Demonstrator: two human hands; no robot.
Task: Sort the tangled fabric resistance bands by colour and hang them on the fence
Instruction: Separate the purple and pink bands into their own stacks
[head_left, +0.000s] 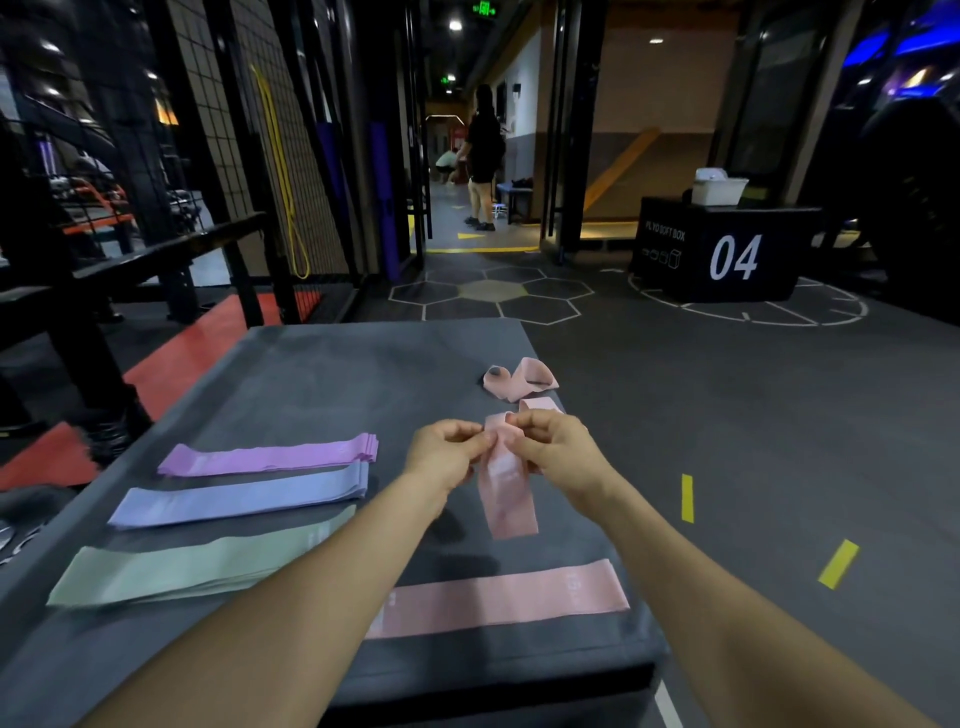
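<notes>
A pink band (506, 493) hangs over the grey box top (311, 384), pinched at its upper end by my left hand (447, 449) and my right hand (550, 444). Farther back lies a tangled pink band (519, 382). One pink band (498, 597) lies flat near the front edge. To the left lie flat stacks: purple bands (270, 454), blue bands (239, 499) and green bands (197, 566). The black mesh fence (249, 130) stands at the back left.
A yellow loop band (283, 171) hangs on the fence. A black plyo box marked 04 (727, 254) with a white tub stands at the back right. A person (483, 156) stands in the doorway ahead. A black bench (130, 265) is on the left.
</notes>
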